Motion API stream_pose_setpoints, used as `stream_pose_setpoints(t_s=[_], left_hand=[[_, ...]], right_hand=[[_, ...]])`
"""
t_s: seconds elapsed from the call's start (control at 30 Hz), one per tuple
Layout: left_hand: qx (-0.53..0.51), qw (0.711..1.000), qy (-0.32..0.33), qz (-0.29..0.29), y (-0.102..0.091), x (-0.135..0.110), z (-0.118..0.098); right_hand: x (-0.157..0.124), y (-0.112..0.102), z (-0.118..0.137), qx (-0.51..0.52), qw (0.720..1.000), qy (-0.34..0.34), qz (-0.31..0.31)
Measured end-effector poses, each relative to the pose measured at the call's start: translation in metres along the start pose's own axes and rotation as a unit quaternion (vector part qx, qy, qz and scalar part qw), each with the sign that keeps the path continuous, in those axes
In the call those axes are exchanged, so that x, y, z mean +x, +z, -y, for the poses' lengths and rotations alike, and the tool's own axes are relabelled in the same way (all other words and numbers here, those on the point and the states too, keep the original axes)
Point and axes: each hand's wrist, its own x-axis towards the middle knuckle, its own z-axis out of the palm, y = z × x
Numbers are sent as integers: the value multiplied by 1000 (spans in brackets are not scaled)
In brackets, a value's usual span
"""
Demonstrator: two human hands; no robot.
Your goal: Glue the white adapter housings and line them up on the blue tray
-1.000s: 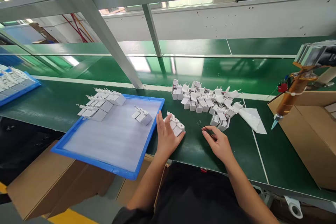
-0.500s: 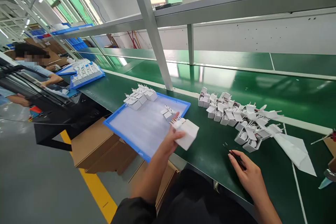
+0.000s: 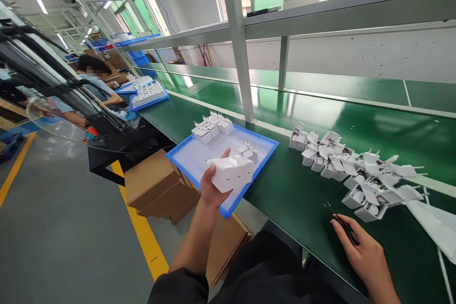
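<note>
My left hand (image 3: 213, 189) is closed around a small group of white charger housings (image 3: 233, 174), lifted over the near part of a blue-rimmed tray (image 3: 228, 213). Smooth faces with small slots are turned toward me. Behind them in the tray lies a small white plug group (image 3: 248, 151), and at the far left corner sits a cluster of white plug chargers (image 3: 213, 127) with pins upward. Black tweezers (image 3: 345, 229) are gripped in my right hand (image 3: 361, 249), low over the green bench, tips pointing away. Right of the tray lie several open white housings (image 3: 331, 154) with loose lids.
A white sheet (image 3: 432, 225) lies on the green bench (image 3: 285, 190) at right. A metal post (image 3: 238, 42) rises behind the tray. Cardboard boxes (image 3: 160, 185) stand below. Farther left, a person (image 3: 101, 86) sits near another loaded blue tray (image 3: 149, 99).
My left hand has turned the white chargers so their smooth faces show, and moved them left over the tray. The view has swung left. My right hand still holds the tweezers.
</note>
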Motion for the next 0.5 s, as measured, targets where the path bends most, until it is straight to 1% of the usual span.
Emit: stream_pose_setpoints(t_s=[0.03, 0.07, 0.1, 0.13, 0.2, 0.27, 0.33, 0.37, 0.43, 0.5], left_hand=[[53, 998, 28, -24, -13, 4, -2], [119, 990, 58, -54, -28, 9, -6], [196, 973, 86, -87, -45, 16, -11], [278, 947, 111, -120, -63, 25, -18], [427, 876, 136, -180, -98, 46, -35], [547, 785, 154, -246, -129, 71, -55], [633, 716, 134, -264, -152, 98, -73], [659, 693, 117, -266, -161, 111, -80], [683, 677, 92, -257, -171, 132, -89], [689, 677, 81, -246, -177, 146, -93]], right_hand=[[0, -1, -2, -8, 1000, 7, 2], [0, -1, -4, -14, 1000, 12, 3], [1, -2, -5, -19, 1000, 14, 4], [1, -3, -6, -23, 1000, 13, 7], [3, -4, -8, -28, 999, 11, 16], [4, -4, -8, -32, 999, 17, 23], [6, -4, -10, -36, 998, 32, 30], [6, -3, -12, -37, 998, 40, 32], [7, -2, -19, -35, 997, 51, 34], [8, 1, -26, -27, 998, 46, 30]])
